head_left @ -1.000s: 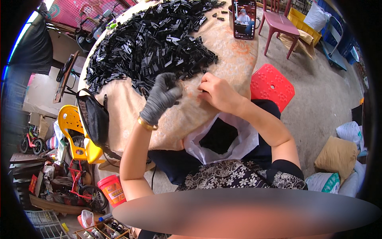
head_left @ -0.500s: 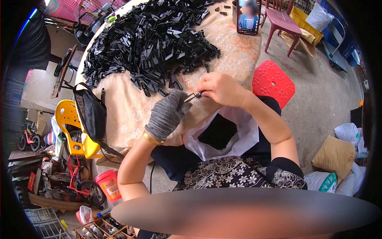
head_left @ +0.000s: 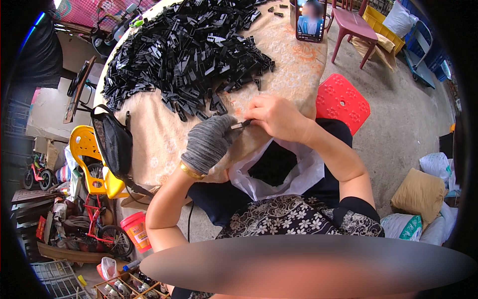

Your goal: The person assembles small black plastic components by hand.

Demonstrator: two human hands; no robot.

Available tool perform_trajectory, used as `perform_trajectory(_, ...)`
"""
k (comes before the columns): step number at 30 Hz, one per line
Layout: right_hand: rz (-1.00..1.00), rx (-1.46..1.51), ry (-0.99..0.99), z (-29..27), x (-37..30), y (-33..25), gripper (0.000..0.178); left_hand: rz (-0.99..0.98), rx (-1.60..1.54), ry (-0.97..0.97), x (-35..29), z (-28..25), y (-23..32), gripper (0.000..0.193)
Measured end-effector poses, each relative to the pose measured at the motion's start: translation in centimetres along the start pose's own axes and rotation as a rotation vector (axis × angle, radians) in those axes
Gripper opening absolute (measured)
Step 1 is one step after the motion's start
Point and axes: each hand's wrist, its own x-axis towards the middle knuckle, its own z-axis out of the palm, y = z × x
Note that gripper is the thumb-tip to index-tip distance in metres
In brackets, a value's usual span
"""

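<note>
My left hand [head_left: 209,142], in a grey knitted glove, is closed on a thin, pale, metallic-looking piece [head_left: 237,126]; its exact kind is too small to tell. The fingertips of my right hand [head_left: 276,115], bare, pinch a small black plastic part [head_left: 247,122] against the end of that piece. Both hands meet just above the near edge of a table with a beige patterned cloth [head_left: 154,144]. Beyond them a large heap of black plastic clips [head_left: 186,60] covers much of the cloth. Below the hands, a white plastic bag [head_left: 308,167] lies open on my lap, dark inside.
A phone [head_left: 311,22] stands at the table's far right. To the right are a red stool [head_left: 343,103] and a dark red chair [head_left: 352,26]. On the left, a black bag [head_left: 113,142] hangs beside a yellow seat [head_left: 84,144], with a red bucket [head_left: 137,231] below.
The pale piece and the black part have come together between my hands, where a two-pronged gap showed before. My right hand has shifted slightly down; my left hand has barely moved.
</note>
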Motion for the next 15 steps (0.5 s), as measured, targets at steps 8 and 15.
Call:
perform_trajectory(8,0.047,0.014,-0.012,0.13,-0.22,-0.16,0.011,0.047,0.004,0.054,0.26,-0.16,0.51,0.021)
perform_trajectory(15,0.01,0.028,0.033,0.3,-0.33,-0.3,0.016,0.04,0.086,-0.004,0.6,-0.63,1.13,0.021)
